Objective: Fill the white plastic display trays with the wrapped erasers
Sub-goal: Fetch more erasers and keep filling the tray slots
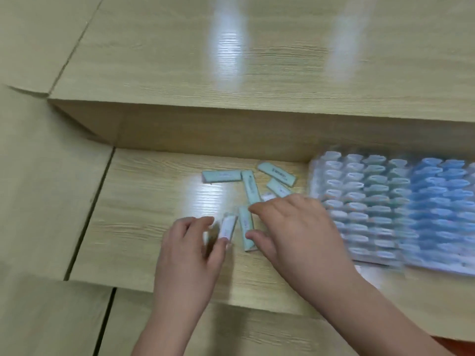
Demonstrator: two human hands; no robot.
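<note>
- The wrapped erasers (221, 176) are small pale green blocks in clear film, each with a printed label; several lie loose and at odd angles on the lower desk (144, 201), just left of the trays.
- The left hand (190, 250) pinches a white-labelled eraser (228, 226) between thumb and forefinger, with the other fingers curled beneath it.
- The right hand (298, 227) reaches over the pile with its fingers loosely spread. Its forefinger tip is at the far end of a pale green eraser (246, 229) and its thumb is at that eraser's near side; motion blur hides whether it actually grips.
- The white plastic display trays (314, 181) sit at the right and overlap one another. Their rows of pockets look filled, greenish towards the left and bluer towards the right, though the detail is blurred.
- The desk is light wood-grain laminate, with dark seams between its panels.
- A raised shelf (231, 60) of the same laminate runs behind, and two bright streaks of light reflect off its glossy top.
</note>
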